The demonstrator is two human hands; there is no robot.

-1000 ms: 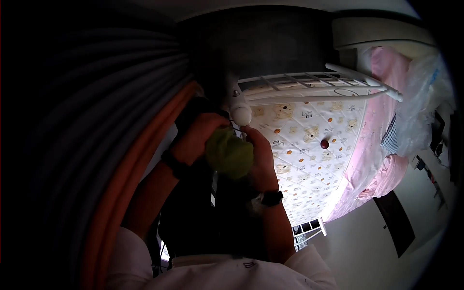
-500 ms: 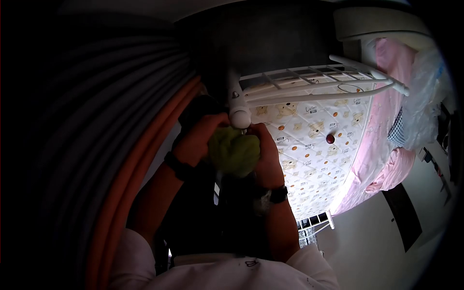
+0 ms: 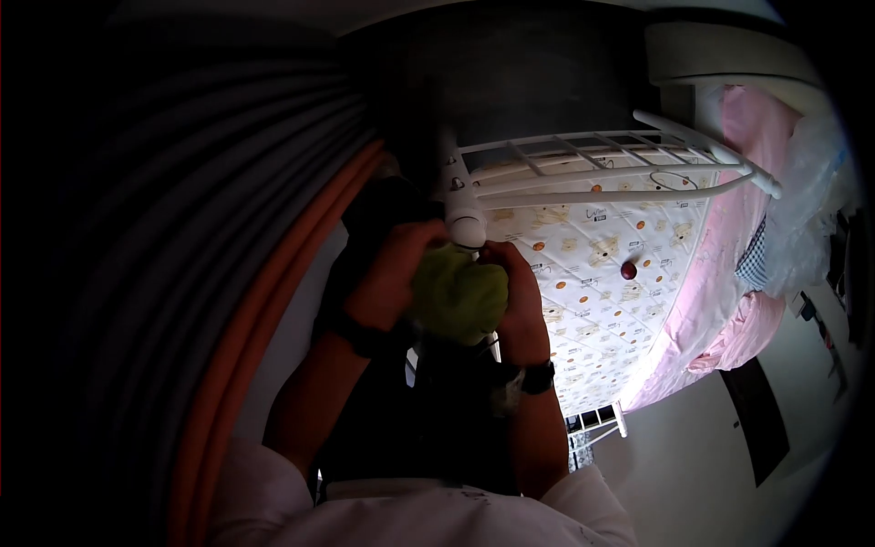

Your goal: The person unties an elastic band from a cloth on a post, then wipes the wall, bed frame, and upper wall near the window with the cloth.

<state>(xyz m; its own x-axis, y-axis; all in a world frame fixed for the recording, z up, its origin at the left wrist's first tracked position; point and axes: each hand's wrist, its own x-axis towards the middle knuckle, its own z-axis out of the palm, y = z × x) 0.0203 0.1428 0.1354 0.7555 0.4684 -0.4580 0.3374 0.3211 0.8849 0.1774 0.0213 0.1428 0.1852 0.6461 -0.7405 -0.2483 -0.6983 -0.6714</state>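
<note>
A bunched green cloth (image 3: 460, 294) hangs between my two hands, just below the rounded end of a white metal bed post (image 3: 467, 226). My left hand (image 3: 399, 269) is closed at the cloth's left side, its fingertips close to the post. On the other side my right hand (image 3: 517, 296) is also closed on the cloth, the thumb side up near the post's end. Shadow and the cloth hide most of the fingertips. Both wrists wear dark bands.
White bed rails (image 3: 602, 173) run right from the post. A bear-print mattress (image 3: 592, 319) carries a small dark red ball-like object (image 3: 628, 271). Pink bedding (image 3: 743, 333) and clear plastic (image 3: 802, 201) lie along its far side. An orange-edged dark curtain (image 3: 273, 292) hangs at my left.
The view has shifted slightly, so the post, bed and hands sit a little further right and lower. Both hands stay at the cloth by the post, and its folds have changed slightly.
</note>
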